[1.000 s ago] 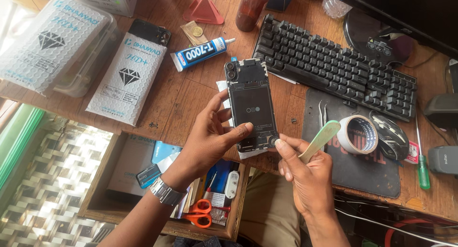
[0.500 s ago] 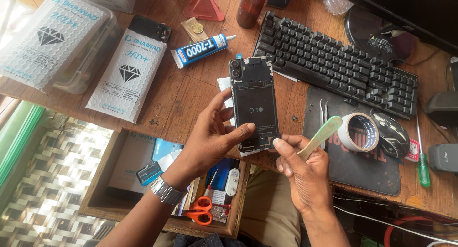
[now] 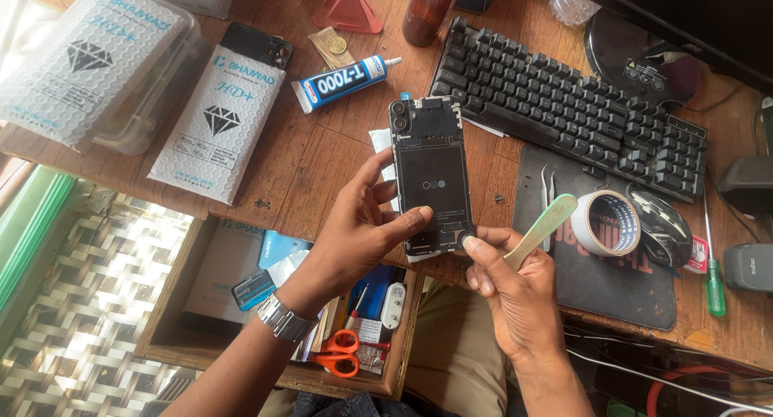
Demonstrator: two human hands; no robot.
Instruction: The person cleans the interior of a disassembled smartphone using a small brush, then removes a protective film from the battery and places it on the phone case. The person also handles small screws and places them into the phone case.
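Observation:
My left hand (image 3: 358, 232) grips a black phone (image 3: 431, 171) with its back cover off, inner parts facing up, held above the wooden desk's front edge. My thumb lies across the phone's lower half. My right hand (image 3: 511, 292) holds a pale green flat pry tool (image 3: 543, 224) between its fingers, and its index fingertip touches the phone's bottom right corner. A metal watch sits on my left wrist.
A black keyboard (image 3: 564, 107), tape roll (image 3: 604, 222), mouse (image 3: 660, 228), tweezers (image 3: 547, 187) and green screwdriver (image 3: 713, 276) lie right. A glue tube (image 3: 342, 80), white padded packets (image 3: 213, 123), another phone (image 3: 258, 45) and red triangle (image 3: 348, 8) lie left. An open drawer (image 3: 241, 304) holds red scissors (image 3: 342, 353).
The phone has been turned more upright in my left hand. My right hand moved in until its fingertip reached the phone's bottom corner.

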